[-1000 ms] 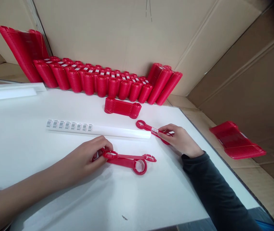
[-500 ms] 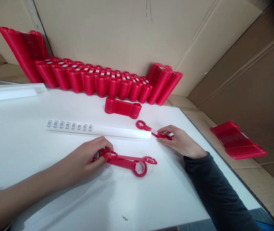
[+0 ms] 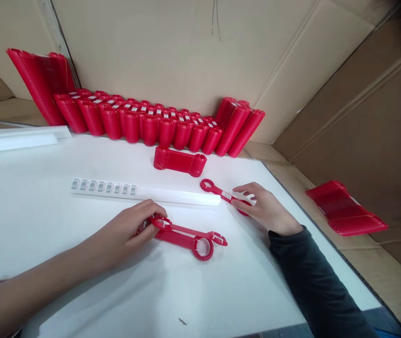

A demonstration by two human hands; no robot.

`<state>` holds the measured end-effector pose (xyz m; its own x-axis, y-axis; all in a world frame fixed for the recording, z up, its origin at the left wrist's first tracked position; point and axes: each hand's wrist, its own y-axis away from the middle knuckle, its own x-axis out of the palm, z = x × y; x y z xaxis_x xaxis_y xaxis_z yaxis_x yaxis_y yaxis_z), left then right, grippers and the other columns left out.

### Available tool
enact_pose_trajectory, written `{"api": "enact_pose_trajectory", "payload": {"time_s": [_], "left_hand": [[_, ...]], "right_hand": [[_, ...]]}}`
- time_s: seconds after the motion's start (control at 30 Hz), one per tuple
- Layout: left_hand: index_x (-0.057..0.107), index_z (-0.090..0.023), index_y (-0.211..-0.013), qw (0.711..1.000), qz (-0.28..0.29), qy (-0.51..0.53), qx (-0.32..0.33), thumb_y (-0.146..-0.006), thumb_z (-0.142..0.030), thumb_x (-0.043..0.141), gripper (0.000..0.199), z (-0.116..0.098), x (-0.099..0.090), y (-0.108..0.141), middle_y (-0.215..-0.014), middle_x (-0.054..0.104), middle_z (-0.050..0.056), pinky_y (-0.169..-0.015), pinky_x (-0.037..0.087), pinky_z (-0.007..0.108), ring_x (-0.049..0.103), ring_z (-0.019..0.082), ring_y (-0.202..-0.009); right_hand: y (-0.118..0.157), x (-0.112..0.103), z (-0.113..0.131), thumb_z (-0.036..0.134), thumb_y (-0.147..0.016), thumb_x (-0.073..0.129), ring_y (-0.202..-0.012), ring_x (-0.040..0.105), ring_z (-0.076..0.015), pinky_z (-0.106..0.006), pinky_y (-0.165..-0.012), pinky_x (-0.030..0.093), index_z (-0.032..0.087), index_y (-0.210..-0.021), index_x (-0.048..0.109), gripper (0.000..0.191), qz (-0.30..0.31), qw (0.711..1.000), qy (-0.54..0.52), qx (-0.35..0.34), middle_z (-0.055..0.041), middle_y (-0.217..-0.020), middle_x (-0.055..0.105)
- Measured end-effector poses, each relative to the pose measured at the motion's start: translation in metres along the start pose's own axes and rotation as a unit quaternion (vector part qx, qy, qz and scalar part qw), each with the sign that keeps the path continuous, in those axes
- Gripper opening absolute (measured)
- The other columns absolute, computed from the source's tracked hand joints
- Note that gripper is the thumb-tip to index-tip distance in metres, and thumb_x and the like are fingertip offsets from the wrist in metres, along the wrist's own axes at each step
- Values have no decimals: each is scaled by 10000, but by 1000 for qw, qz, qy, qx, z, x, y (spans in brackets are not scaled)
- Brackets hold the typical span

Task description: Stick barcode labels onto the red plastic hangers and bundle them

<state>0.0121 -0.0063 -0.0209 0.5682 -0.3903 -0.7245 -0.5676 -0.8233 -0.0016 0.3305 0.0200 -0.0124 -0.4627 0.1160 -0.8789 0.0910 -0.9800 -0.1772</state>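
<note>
My left hand [image 3: 142,223] is closed on the left ends of red plastic double-ring pieces [image 3: 175,238], flat bars with a ring at each end. At least two of them fan apart toward the right. My right hand [image 3: 262,206] has its fingers spread over another double-ring piece [image 3: 217,188], which lies on the table with a white barcode label on its bar. The thumb is beside or touching that piece's near ring; I cannot tell which. Between the hands lies a long white strip of barcode labels [image 3: 172,194], its right end close to the labelled piece.
A short stack of red pieces [image 3: 179,160] stands behind the strip. Banded red stacks [image 3: 130,124] line the cardboard wall [image 3: 158,51] at the back. Another red bundle [image 3: 346,209] is at the right, past the edge of the white table [image 3: 193,295]. White sheets [image 3: 17,141] lie at far left.
My right fingers have opened and come off the labelled piece. The pieces in my left hand have shifted slightly against each other. The view has moved a little.
</note>
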Motion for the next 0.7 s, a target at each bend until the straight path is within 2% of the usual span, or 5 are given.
{"api": "enact_pose_trajectory", "payload": {"time_s": [0.1,0.23,0.4,0.57,0.7], "left_hand": [[544,-235,-1044,999,-22,-10,31,-893,-247,324,267,4,2,0,-917,564,12,-723,407,247,522,153,-818],[524,-259,-1149,998,-40,-2,46,-883,-206,311,344,9,3,-1,-975,564,19,-798,422,258,531,160,-895],[578,-238,-1016,997,-63,41,19,-870,-192,304,314,5,-3,-2,-919,574,10,-749,437,253,543,146,-817],[562,-208,-895,996,-56,62,16,-828,-144,305,273,7,-15,1,-887,567,7,-737,428,262,530,143,-796],[533,-231,-989,999,0,17,41,-769,-146,413,265,3,-30,10,-943,556,1,-770,422,269,519,162,-867]], "right_hand": [[6,3,21,314,-818,534,-815,594,-187,-343,-760,488,182,-898,620,177,-88,990,-74,-82,-71,-902,616],[21,13,60,304,-843,526,-837,576,-170,-307,-753,483,173,-989,594,207,37,971,-141,-189,-72,-905,609],[36,30,90,426,-651,719,-933,529,-236,-373,-800,469,184,-1124,558,555,176,962,-71,-196,-84,-1024,570],[38,44,103,179,-774,535,-822,524,-200,-330,-721,465,187,-874,602,121,131,973,-22,-186,-60,-876,550],[33,52,111,125,-752,510,-762,513,-190,-312,-661,454,183,-735,543,69,94,976,2,-195,-48,-801,535]]}}
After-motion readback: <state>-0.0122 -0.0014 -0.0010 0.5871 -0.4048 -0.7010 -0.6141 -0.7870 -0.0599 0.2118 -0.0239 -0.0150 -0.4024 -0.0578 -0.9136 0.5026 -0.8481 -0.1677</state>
